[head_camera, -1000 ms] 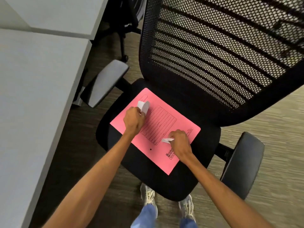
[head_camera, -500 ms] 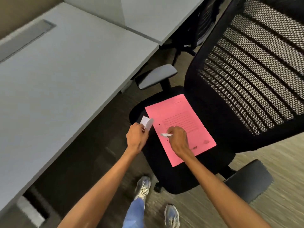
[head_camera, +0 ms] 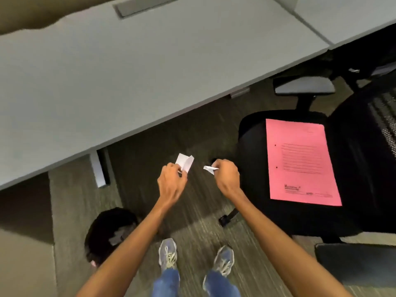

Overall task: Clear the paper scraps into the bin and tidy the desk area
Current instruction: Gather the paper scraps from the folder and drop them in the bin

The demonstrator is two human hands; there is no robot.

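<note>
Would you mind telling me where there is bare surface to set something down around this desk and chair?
The grey desk top is bare from its near edge back to the slot at its far side. On the chair seat, the pink folder covers most of it, leaving only a black strip left of the folder. Both hands hold paper scraps.

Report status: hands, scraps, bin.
Left hand shut on folded white scrap; right hand shut on small scrap. Black bin on floor, lower left, under left forearm. Nothing blocking.
</note>
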